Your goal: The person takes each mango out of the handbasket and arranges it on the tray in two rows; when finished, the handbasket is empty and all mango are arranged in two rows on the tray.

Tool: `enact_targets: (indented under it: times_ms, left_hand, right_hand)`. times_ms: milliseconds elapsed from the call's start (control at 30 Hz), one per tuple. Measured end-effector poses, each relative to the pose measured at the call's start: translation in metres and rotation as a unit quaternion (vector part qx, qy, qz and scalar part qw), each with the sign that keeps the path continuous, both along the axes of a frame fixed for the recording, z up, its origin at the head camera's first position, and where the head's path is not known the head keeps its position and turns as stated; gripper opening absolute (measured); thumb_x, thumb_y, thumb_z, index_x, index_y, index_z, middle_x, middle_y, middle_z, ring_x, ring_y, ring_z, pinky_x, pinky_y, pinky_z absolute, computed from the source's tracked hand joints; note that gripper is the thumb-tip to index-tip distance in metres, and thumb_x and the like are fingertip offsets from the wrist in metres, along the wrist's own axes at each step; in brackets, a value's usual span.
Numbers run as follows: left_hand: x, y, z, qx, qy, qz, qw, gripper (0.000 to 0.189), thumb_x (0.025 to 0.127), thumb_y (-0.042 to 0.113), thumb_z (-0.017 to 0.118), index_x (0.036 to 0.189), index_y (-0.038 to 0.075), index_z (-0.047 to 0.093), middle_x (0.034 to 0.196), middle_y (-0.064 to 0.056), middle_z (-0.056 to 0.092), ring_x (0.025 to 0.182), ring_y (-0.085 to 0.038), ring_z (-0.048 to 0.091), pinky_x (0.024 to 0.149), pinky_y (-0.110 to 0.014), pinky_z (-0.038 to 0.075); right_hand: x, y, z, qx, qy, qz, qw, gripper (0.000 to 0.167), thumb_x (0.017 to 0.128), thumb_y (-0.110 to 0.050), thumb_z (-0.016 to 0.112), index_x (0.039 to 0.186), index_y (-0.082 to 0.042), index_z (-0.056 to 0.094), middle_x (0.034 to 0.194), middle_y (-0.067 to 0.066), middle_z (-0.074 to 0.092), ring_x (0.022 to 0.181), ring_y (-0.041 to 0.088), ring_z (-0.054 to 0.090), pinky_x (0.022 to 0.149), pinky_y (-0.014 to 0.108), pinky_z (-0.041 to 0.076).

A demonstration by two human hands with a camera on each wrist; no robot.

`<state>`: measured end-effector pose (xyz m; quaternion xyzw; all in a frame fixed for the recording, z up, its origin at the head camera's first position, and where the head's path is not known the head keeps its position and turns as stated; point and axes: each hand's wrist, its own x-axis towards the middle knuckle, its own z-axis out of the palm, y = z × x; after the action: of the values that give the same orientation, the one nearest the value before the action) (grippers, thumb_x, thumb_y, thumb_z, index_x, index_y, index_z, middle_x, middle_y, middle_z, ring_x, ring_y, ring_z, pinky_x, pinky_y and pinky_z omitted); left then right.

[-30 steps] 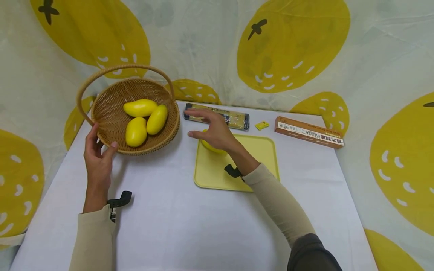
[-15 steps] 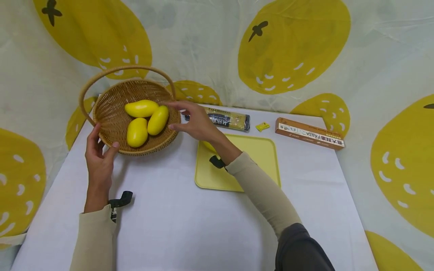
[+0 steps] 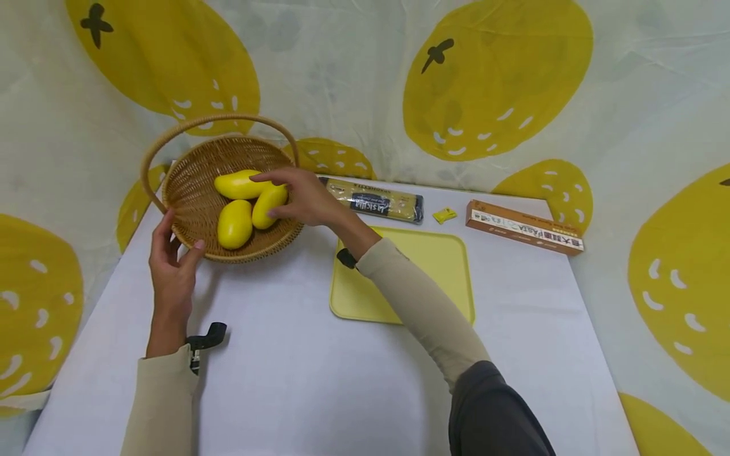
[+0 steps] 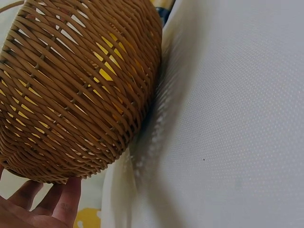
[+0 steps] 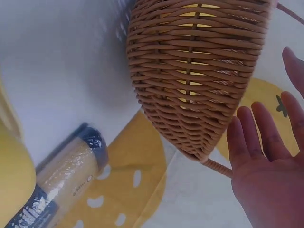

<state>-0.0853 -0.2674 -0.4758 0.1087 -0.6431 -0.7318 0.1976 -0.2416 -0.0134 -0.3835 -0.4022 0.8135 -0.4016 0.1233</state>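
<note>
A brown wicker basket (image 3: 191, 174) with an arched handle stands at the back left in the head view, holding three yellow mangoes (image 3: 234, 225). My left hand (image 3: 173, 275) grips its near left end, thumb at the rim; in the left wrist view its fingers (image 4: 70, 202) lie against the weave. Over the basket's right side reaches my right hand (image 3: 305, 197), fingers and thumb spread around the right-hand mango (image 3: 265, 208). The right wrist view shows that hand's fingers apart beside the basket wall (image 5: 194, 71), and another mango (image 5: 14, 175) at the left edge.
A pale yellow tray (image 3: 422, 272) lies under my right forearm. Behind it are a spaghetti packet (image 3: 373, 201), a small yellow packet (image 3: 444, 216) and a brown pasta box (image 3: 525, 227). A fruit-printed cloth (image 3: 342, 76) hangs along the table's back edge.
My right hand has moved left from over the tray to over the mangoes in the basket. My left hand keeps its hold on the basket.
</note>
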Motion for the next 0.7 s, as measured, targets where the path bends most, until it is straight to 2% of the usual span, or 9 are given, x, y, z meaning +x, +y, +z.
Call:
enact_targets:
  times_ms: [100, 367, 567, 700]
  left_hand:
    - [0.000, 0.000, 0.000, -0.006, -0.005, 0.000, 1.0000, 0.075, 0.100, -0.004, 0.066, 0.164, 0.025, 0.040, 0.173, 0.006, 0.031, 0.160, -0.025, 0.029, 0.126, -0.030, 0.040]
    - [0.001, -0.002, -0.001, -0.011, -0.007, 0.004, 0.9999, 0.076, 0.099, -0.003, 0.067, 0.164, 0.025, 0.040, 0.172, 0.005, 0.032, 0.158, -0.026, 0.031, 0.123, -0.025, 0.043]
    - [0.000, -0.002, -0.002, -0.011, -0.002, 0.004, 0.9999, 0.076, 0.099, -0.006, 0.066, 0.164, 0.024, 0.040, 0.173, 0.004, 0.032, 0.159, -0.027, 0.030, 0.122, -0.025, 0.043]
    - [0.000, -0.001, -0.001, -0.017, 0.000, 0.000, 0.9999, 0.076, 0.099, -0.003, 0.067, 0.164, 0.024, 0.039, 0.173, 0.005, 0.031, 0.159, -0.026, 0.030, 0.122, -0.024, 0.043]
  right_hand:
    - [-0.005, -0.007, -0.001, 0.036, -0.007, 0.000, 0.9993, 0.065, 0.092, -0.018, 0.085, 0.152, -0.020, 0.059, 0.159, -0.003, 0.056, 0.147, 0.024, 0.051, 0.121, 0.027, 0.043]
    - [-0.016, -0.029, -0.005, 0.109, 0.011, -0.003, 0.9940, 0.063, 0.093, -0.019, 0.084, 0.152, -0.023, 0.060, 0.159, -0.006, 0.056, 0.150, 0.015, 0.046, 0.125, 0.026, 0.038]
    - [-0.024, -0.042, -0.007, 0.154, 0.022, 0.012, 0.9877, 0.063, 0.094, -0.019, 0.083, 0.152, -0.022, 0.060, 0.160, -0.005, 0.055, 0.154, 0.015, 0.043, 0.128, 0.027, 0.034]
    - [-0.029, -0.048, -0.008, 0.190, 0.035, 0.013, 0.9811, 0.063, 0.093, -0.020, 0.084, 0.152, -0.022, 0.060, 0.158, -0.006, 0.056, 0.153, 0.016, 0.044, 0.127, 0.028, 0.036]
